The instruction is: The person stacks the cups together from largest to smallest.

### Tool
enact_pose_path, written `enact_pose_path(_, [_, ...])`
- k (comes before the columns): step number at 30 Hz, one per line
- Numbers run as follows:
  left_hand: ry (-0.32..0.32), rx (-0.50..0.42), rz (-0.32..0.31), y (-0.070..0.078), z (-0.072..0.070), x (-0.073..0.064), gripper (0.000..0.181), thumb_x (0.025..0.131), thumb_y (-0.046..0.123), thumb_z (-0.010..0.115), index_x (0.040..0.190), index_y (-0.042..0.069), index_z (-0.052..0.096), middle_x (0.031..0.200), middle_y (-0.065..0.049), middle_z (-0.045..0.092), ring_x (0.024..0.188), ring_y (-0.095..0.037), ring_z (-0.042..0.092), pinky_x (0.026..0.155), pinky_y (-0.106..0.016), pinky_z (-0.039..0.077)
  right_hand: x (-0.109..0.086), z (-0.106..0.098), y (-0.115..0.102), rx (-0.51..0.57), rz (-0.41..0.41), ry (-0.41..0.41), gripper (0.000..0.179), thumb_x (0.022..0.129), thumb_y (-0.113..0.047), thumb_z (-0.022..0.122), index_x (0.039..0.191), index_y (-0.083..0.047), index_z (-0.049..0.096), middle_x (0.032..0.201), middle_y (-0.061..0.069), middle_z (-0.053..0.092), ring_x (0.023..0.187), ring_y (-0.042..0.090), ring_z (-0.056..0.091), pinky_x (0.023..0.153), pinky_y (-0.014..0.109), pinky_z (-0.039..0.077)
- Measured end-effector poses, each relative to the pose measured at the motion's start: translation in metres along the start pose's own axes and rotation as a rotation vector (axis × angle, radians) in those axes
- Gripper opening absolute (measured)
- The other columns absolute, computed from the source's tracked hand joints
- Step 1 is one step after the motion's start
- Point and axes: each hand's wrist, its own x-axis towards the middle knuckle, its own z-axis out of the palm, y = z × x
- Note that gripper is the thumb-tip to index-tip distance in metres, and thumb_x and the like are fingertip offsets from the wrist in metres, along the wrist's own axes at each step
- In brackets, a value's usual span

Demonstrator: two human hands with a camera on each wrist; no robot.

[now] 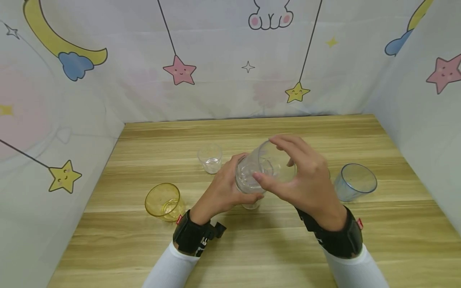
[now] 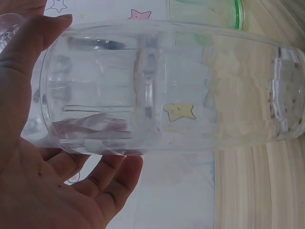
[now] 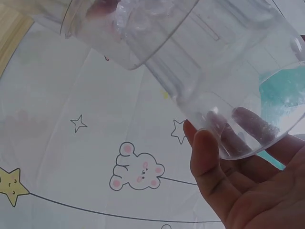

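Two clear plastic cups are between my hands in the middle of the head view. My left hand curls round the mouth end of the lower clear cup, whose base points down toward the table. With fingers and thumb spread about its rim, my right hand grips the upper clear cup. That cup is tilted, its mouth turned toward my right palm. Its base end sits inside the mouth of the lower cup, seen through the clear wall in the left wrist view. My left fingers partly hide the join in the head view.
A small clear cup stands behind my left hand on the wooden table. A yellow cup is at the left, a blue cup at the right. The left wrist view shows a green-rimmed cup. Printed cloth walls surround the table's back and sides.
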Motion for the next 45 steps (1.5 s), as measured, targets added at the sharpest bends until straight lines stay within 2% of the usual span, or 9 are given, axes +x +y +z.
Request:
enact_pose_path(4, [0.000, -0.011, 0.012, 0.000, 0.001, 0.001, 0.093, 0.070, 0.031, 0.092, 0.148, 0.015, 0.042, 0.129, 0.002, 0.056, 0.110, -0.015, 0.058, 0.089, -0.036, 0.052, 0.001, 0.003, 0.000, -0.011, 0.003, -0.040, 0.066, 0.082, -0.050, 0.077, 0.125, -0.001, 0.068, 0.122, 0.010, 0.066, 0.101, 0.026, 0.064, 0.062, 0.038, 0.049])
enact_pose_path(12, [-0.008, -0.001, 0.007, 0.002, 0.000, 0.000, 0.094, 0.071, 0.031, 0.091, 0.148, 0.015, 0.041, 0.130, 0.002, 0.055, 0.111, -0.014, 0.057, 0.090, -0.036, 0.052, 0.003, 0.004, 0.000, -0.019, 0.009, -0.064, 0.065, 0.078, -0.042, 0.082, 0.127, -0.002, 0.067, 0.124, 0.010, 0.066, 0.108, 0.025, 0.063, 0.065, 0.040, 0.051])
enact_pose_path(15, [-0.009, 0.004, -0.002, 0.003, 0.000, 0.000, 0.095, 0.071, 0.032, 0.091, 0.149, 0.016, 0.041, 0.130, 0.002, 0.055, 0.112, -0.014, 0.057, 0.090, -0.037, 0.052, 0.005, 0.006, -0.001, -0.016, 0.000, -0.082, 0.065, 0.076, -0.036, 0.085, 0.128, -0.002, 0.067, 0.126, 0.011, 0.065, 0.113, 0.026, 0.062, 0.079, 0.043, 0.054])
enact_pose_path(19, [-0.009, -0.001, -0.021, 0.003, 0.000, 0.000, 0.094, 0.071, 0.031, 0.092, 0.149, 0.018, 0.041, 0.130, 0.004, 0.055, 0.112, -0.013, 0.057, 0.091, -0.037, 0.051, 0.005, 0.010, -0.002, -0.012, 0.000, -0.100, 0.067, 0.073, -0.031, 0.089, 0.129, -0.002, 0.067, 0.130, 0.013, 0.063, 0.120, 0.028, 0.059, 0.095, 0.048, 0.049])
enact_pose_path(23, [-0.007, 0.005, -0.018, 0.003, 0.001, -0.001, 0.092, 0.071, 0.030, 0.092, 0.148, 0.017, 0.042, 0.128, 0.003, 0.056, 0.111, -0.013, 0.057, 0.090, -0.037, 0.051, 0.004, 0.014, -0.002, -0.013, 0.019, -0.129, 0.071, 0.072, -0.032, 0.091, 0.131, -0.003, 0.066, 0.133, 0.014, 0.061, 0.123, 0.029, 0.057, 0.097, 0.049, 0.048])
enact_pose_path(29, [-0.007, 0.059, 0.061, 0.002, 0.001, 0.000, 0.087, 0.074, 0.027, 0.090, 0.145, 0.012, 0.043, 0.122, 0.000, 0.057, 0.109, -0.013, 0.056, 0.090, -0.035, 0.051, 0.001, 0.019, -0.002, -0.031, 0.030, -0.177, 0.076, 0.072, -0.033, 0.092, 0.135, -0.003, 0.063, 0.139, 0.015, 0.057, 0.129, 0.031, 0.053, 0.098, 0.051, 0.048])
enact_pose_path(32, [-0.007, 0.074, 0.077, 0.002, 0.000, 0.001, 0.087, 0.074, 0.026, 0.089, 0.145, 0.011, 0.042, 0.121, 0.000, 0.057, 0.108, -0.013, 0.056, 0.090, -0.035, 0.050, 0.000, 0.021, -0.001, -0.028, 0.028, -0.183, 0.076, 0.072, -0.032, 0.092, 0.135, -0.003, 0.062, 0.141, 0.015, 0.056, 0.130, 0.031, 0.052, 0.097, 0.052, 0.048])
enact_pose_path(38, [-0.005, 0.074, 0.070, 0.002, -0.001, 0.001, 0.088, 0.073, 0.026, 0.089, 0.146, 0.012, 0.041, 0.122, 0.000, 0.057, 0.110, -0.014, 0.056, 0.091, -0.036, 0.050, 0.000, 0.023, 0.000, -0.017, 0.013, -0.184, 0.078, 0.072, -0.032, 0.092, 0.137, -0.002, 0.061, 0.142, 0.016, 0.055, 0.130, 0.030, 0.052, 0.097, 0.051, 0.049])
enact_pose_path(45, [-0.005, 0.056, 0.022, -0.001, -0.001, -0.001, 0.089, 0.071, 0.024, 0.091, 0.144, 0.013, 0.043, 0.125, -0.001, 0.057, 0.112, -0.015, 0.056, 0.093, -0.038, 0.050, -0.004, 0.024, 0.004, -0.014, -0.019, -0.216, 0.085, 0.072, -0.033, 0.092, 0.142, -0.001, 0.055, 0.148, 0.015, 0.049, 0.134, 0.031, 0.048, 0.099, 0.051, 0.047])
